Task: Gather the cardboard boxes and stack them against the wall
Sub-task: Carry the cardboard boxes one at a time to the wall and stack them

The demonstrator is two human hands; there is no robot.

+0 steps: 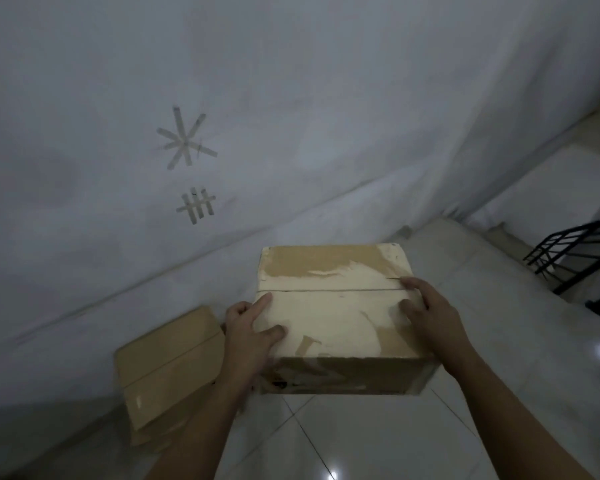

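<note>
Gripping the large cardboard box (pixel 333 306) from both sides, I am holding it just in front of the wall (pixel 291 98). My left hand (pixel 253 327) is clamping its left edge, with thumb and forefinger lying on the top and the other fingers curling down the side. My right hand (pixel 426 313) is clasping the right edge, fingers spread across the top. The flaps are lying closed along a centre seam, so the contents are not showing. A flatter cardboard box (pixel 167 368), also closed, is lying at the foot of the wall, beside my left hand. Tape marks (pixel 186 138) are sticking to the wall above it.
</note>
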